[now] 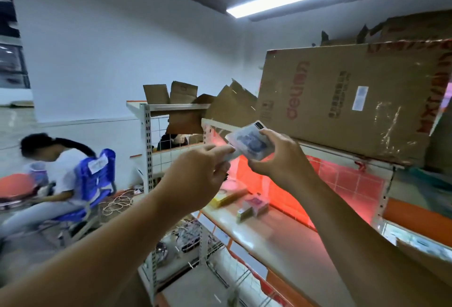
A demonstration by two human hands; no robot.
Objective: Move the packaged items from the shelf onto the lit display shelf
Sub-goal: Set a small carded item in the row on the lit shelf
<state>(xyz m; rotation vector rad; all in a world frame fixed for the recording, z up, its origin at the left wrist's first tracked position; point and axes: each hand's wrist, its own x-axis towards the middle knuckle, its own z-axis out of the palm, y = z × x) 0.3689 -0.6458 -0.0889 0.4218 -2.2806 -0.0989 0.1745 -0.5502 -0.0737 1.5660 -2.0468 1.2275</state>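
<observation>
Flat plastic-wrapped pack with blue print (249, 141): held in the air, in front of the left end of the red-lit display shelf (281, 240). Right hand (276, 157): fingers curled round its right side. Left hand (200, 174): pinches its left end. On the shelf near its left edge: 1 yellow box (227, 196), 1 pink pack (256, 205). Large brown cardboard box (342, 101) on the top board.

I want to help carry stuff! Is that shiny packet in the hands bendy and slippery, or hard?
Probably fairly stiff: the packet shows flat, straight edges though the right hand grips only one end. Likely light, since a pinch holds it up. Its glossy wrap may be slippery, so the left hand pinching the other edge helps.
</observation>
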